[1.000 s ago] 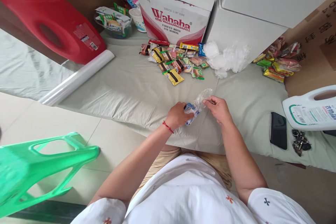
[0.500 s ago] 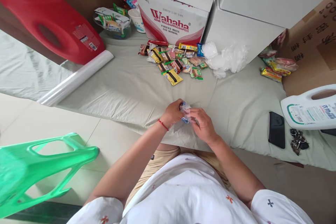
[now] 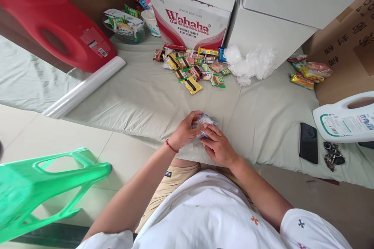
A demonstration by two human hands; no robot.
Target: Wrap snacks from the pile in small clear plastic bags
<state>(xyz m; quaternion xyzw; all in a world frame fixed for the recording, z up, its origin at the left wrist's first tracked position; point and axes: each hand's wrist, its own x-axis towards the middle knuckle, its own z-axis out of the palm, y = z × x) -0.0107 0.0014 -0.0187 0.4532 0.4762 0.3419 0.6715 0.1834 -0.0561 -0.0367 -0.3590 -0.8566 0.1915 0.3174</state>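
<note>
Both of my hands meet over the near edge of a pale sheet [image 3: 140, 101]. Between them sits a small snack packet wrapped in clear plastic [image 3: 204, 121], showing blue and white. My left hand [image 3: 187, 130], with a red string at the wrist, is closed on its left side. My right hand [image 3: 217, 146] presses its fingers on the wrap from the near right. A pile of snack packets [image 3: 193, 69] lies further back on the sheet.
A Wahaha carton [image 3: 189, 23] and white boxes [image 3: 263, 11] stand at the back, with crumpled clear bags [image 3: 253, 64] beside them. Red jug [image 3: 55, 27] and film roll [image 3: 84, 87] at left, green stool [image 3: 43, 186] near left. Phone [image 3: 309, 142], keys [image 3: 333, 156], white jug [image 3: 346, 120] at right.
One second ago the plastic was stretched out between my hands. My right hand has since come in to the packet, and the wrap is now bunched tight around it.
</note>
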